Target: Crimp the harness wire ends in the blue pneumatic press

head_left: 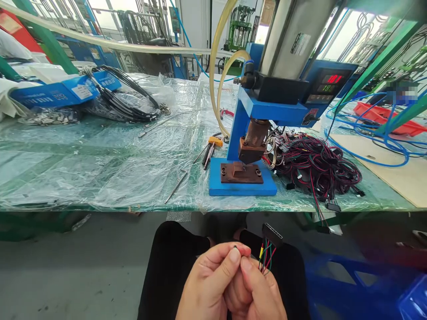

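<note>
Above my lap, in front of the table edge, my two hands meet with thumbs and fingertips together. My left hand [213,275] is closed in a pinch, and only a tiny dark tip shows between its fingers. My right hand [262,284] is closed around a wire harness [266,258] with red, green and black wires and a bit of yellow. The harness's black multi-pin connector [272,234] sticks up beyond the right fingers. Where the wires run inside the hands is hidden.
A blue press [243,189] with a brown die stands at the table's front edge. Right of it lies a heap of wire harnesses [313,164]. Left of it are a hex key [175,186] and an orange-handled tool set [215,141]. Black cables [130,104] lie farther left.
</note>
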The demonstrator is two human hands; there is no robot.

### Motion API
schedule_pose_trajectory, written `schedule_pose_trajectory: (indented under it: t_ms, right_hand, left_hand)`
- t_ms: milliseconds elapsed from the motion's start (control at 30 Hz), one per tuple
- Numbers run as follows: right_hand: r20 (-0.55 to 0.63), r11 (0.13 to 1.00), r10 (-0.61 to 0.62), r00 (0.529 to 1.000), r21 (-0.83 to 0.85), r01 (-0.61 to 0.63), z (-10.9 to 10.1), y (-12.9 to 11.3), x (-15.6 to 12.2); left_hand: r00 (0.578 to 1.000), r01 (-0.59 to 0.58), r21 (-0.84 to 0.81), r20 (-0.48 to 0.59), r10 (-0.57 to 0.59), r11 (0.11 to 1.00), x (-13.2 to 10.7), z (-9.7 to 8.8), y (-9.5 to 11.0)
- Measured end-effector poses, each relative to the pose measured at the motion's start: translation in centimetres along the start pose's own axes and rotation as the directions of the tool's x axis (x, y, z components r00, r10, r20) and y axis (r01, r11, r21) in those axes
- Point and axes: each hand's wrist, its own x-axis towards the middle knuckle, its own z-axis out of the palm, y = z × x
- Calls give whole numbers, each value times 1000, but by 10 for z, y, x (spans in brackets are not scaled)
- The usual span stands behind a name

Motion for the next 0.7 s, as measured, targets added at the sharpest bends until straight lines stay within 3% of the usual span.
schedule_pose_trajectory:
  t_ms: [267, 400, 567, 700]
  right_hand:
    - [62, 998, 65, 996, -7, -65, 2, -12, 9]
    - [98, 997, 26, 995, 68, -33, -6, -33, 10]
    - [48, 980, -74, 996, 191, 64, -12, -77, 3]
    - [86, 979, -79, 993, 193, 61, -16, -91, -1]
  left_hand:
    - [994, -75, 215, -66, 91, 974, 6, -3, 12]
    - [991, -86, 336, -72, 116, 938, 6, -11, 11]
    - [982, -109, 584, -65, 179, 804, 3, -25, 14]
    - [986, -134, 720, 26, 166, 681, 2, -24, 17]
